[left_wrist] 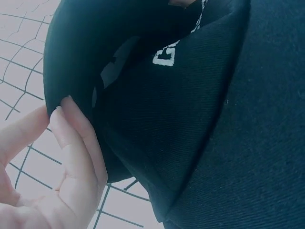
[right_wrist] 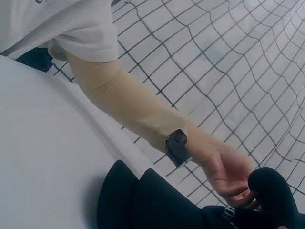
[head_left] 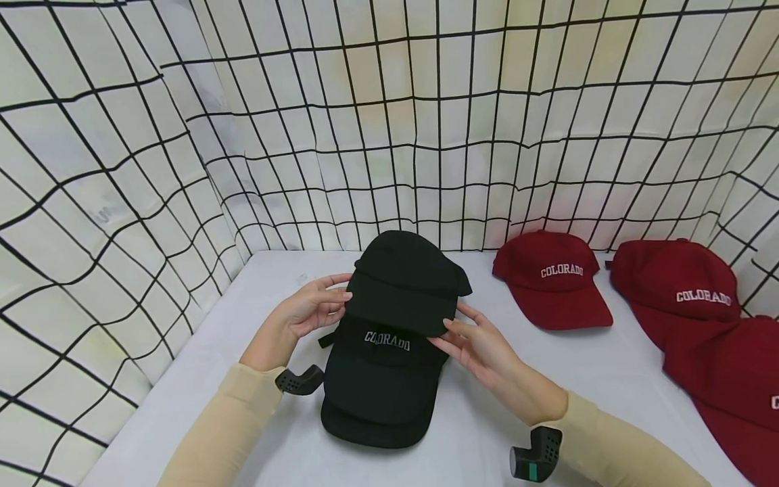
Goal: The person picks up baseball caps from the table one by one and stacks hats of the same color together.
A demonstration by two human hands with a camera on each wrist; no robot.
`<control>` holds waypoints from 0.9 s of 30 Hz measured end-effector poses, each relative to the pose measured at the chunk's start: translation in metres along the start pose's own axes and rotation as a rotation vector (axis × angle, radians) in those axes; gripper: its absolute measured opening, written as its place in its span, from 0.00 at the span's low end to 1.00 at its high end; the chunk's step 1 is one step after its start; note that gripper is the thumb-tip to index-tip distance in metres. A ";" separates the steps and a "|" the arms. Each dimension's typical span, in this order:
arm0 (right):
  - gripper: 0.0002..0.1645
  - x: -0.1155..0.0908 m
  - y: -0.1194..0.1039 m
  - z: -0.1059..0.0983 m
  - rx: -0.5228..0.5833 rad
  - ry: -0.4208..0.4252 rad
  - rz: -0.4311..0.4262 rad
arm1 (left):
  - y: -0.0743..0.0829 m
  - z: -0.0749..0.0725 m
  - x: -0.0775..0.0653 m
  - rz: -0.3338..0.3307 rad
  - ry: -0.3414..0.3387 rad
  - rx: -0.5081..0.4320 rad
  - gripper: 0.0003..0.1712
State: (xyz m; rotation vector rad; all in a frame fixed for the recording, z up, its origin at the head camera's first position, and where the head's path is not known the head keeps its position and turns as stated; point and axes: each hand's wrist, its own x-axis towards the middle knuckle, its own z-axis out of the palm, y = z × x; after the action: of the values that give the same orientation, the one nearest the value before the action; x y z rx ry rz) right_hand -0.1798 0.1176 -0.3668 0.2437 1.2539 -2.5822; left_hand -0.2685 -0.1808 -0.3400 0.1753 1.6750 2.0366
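Observation:
A black cap (head_left: 402,301) is tilted above the back of a stack of black caps (head_left: 380,389) whose front shows white COLORADO lettering. My left hand (head_left: 313,308) pinches the left edge of its brim between thumb and fingers. At the brim's right corner, my right hand (head_left: 487,355) grips with thumb and fingertips. Close up in the left wrist view, the fingers (left_wrist: 71,143) pinch the curved brim (left_wrist: 71,62), and a white letter shows on the cap beneath. The right wrist view catches the left hand (right_wrist: 228,171) across the caps; the right hand is outside that view.
Right of the stack, a red COLORADO cap (head_left: 550,284) lies on the white table (head_left: 475,433). Further right, more red caps (head_left: 675,284) overlap, one cut off by the frame edge. Black netting (head_left: 438,101) over white walls encloses the back and sides.

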 end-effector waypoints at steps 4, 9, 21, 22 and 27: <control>0.41 -0.002 0.002 -0.001 0.023 0.010 0.015 | -0.001 -0.001 0.001 -0.002 -0.009 -0.024 0.37; 0.41 -0.004 0.006 -0.003 0.028 0.023 0.030 | -0.003 -0.001 0.001 -0.020 -0.016 -0.037 0.37; 0.43 -0.013 0.017 -0.001 0.002 0.047 0.046 | -0.008 -0.008 -0.005 -0.036 -0.033 0.065 0.38; 0.43 -0.014 0.017 0.000 -0.001 0.053 0.044 | -0.008 -0.009 -0.005 -0.040 -0.039 0.073 0.38; 0.44 -0.018 0.022 0.000 -0.010 0.054 0.029 | -0.011 -0.015 -0.008 -0.051 -0.068 0.111 0.40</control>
State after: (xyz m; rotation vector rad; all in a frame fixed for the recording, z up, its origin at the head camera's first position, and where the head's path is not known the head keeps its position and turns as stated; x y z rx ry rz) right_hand -0.1560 0.1069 -0.3786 0.3289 1.2711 -2.5605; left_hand -0.2642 -0.1963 -0.3522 0.2349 1.7336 1.8809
